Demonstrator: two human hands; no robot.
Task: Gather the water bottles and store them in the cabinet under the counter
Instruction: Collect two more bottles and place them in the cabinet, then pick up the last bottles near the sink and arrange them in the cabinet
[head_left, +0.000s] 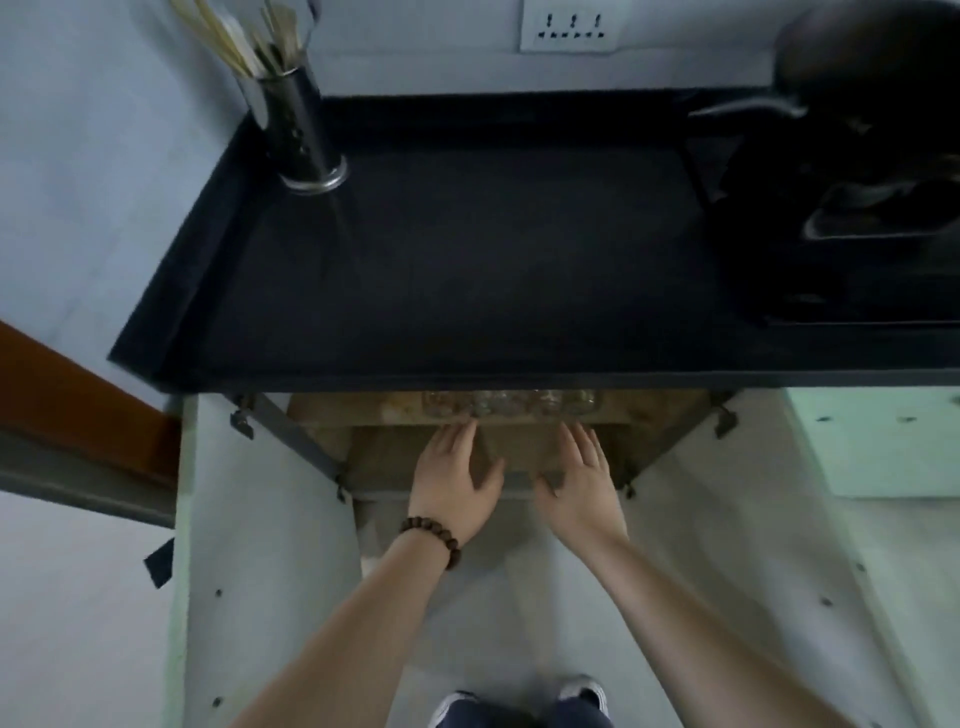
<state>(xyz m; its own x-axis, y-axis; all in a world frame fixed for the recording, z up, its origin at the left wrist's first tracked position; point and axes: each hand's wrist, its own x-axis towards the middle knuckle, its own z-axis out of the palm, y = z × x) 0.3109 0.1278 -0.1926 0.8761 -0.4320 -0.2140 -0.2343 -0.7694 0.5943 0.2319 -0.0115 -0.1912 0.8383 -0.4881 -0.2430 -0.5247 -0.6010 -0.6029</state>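
Observation:
Several clear water bottles (511, 402) stand in a row on the wooden shelf (343, 415) of the open cabinet, just under the black counter (441, 270); the counter edge hides their upper parts. My left hand (457, 480), with a bead bracelet on the wrist, reaches into the cabinet just below the bottles, fingers spread and holding nothing. My right hand (582, 483) is beside it, also spread and empty, fingertips close to the shelf's front edge.
Both cabinet doors (260, 545) (779, 571) hang open on either side of my arms. A metal utensil holder (298, 119) stands at the counter's back left. A dark wok and stove (857, 156) fill the right. My shoes (519, 701) are on the floor below.

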